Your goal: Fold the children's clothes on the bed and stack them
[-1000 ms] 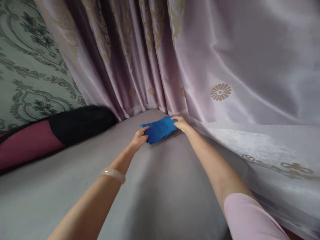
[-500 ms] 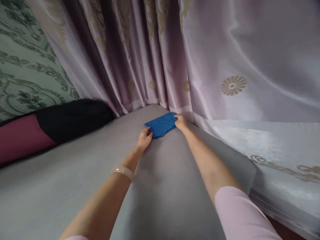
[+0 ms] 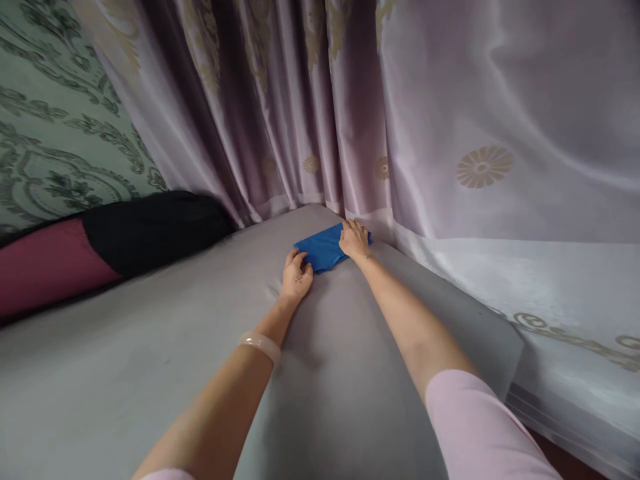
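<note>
A folded blue cloth [image 3: 323,248], perhaps a garment, lies on the grey bed surface [image 3: 220,320] close to its far corner. At the cloth's left end, my left hand [image 3: 298,275] pinches the edge between thumb and fingers; a pale bangle [image 3: 262,345] circles that wrist. My right hand [image 3: 355,240] rests on top of the cloth towards its right end, fingers spread slightly and bent over it. A small blue tip of the cloth shows beyond those fingers. The part under my right palm is hidden.
A long black and maroon padded bag or cushion [image 3: 150,233] lies along the left back edge by the green patterned wall [image 3: 65,133]. Mauve curtains [image 3: 430,120] with gold motifs hang behind the corner and down the right side of the bed.
My right hand has shifted from gripping the cloth's right corner to lying over its top, slightly to the left. My left hand stays at the left end. The view has turned slightly.
</note>
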A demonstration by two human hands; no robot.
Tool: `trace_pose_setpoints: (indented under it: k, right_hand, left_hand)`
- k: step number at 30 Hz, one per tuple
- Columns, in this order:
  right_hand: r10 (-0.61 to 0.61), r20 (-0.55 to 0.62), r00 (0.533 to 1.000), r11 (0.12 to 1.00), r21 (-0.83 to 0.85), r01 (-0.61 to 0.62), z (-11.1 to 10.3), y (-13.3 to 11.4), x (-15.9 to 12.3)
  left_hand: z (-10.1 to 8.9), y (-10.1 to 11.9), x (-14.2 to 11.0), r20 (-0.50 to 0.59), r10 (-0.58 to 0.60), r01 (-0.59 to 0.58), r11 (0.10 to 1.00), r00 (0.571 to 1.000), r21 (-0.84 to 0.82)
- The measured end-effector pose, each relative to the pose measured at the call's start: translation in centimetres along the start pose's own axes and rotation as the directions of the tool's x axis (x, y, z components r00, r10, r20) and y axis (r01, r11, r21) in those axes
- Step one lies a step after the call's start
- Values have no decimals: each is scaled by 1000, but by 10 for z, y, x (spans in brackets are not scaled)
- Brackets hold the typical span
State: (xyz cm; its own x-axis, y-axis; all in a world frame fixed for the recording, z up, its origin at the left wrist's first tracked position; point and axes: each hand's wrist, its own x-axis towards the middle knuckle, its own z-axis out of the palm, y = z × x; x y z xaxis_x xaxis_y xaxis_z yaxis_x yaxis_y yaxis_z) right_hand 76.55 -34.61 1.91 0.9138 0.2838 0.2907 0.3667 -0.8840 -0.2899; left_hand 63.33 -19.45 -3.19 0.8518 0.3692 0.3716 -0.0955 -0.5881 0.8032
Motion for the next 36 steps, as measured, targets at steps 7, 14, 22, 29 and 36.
trace_pose_setpoints:
  k: [7, 14, 22, 29, 36]
  right_hand:
    - [48, 158, 986, 999, -11, -47, 20, -1, 18]
    - [73, 229, 971, 997, -22, -70, 21, 6, 22]
    - [-197, 252, 947, 980, 64, 187, 15, -60, -3]
    - [-250, 247, 936, 968, 59, 243, 40, -74, -27]
    - [-239, 256, 937, 971, 39, 238, 36, -71, -27]
  left_hand:
    - [-3, 1, -1, -21, 9, -8, 999, 1000, 33]
    - [-2, -2, -1, -68, -9, 7, 1000, 998, -18]
    - [-1, -2, -1, -88, -31, 25, 997, 996, -67]
    - [-2, 1, 2, -120, -242, 223, 962, 963, -158]
    - [-51, 2, -13, 52, -321, 326, 932, 945, -160]
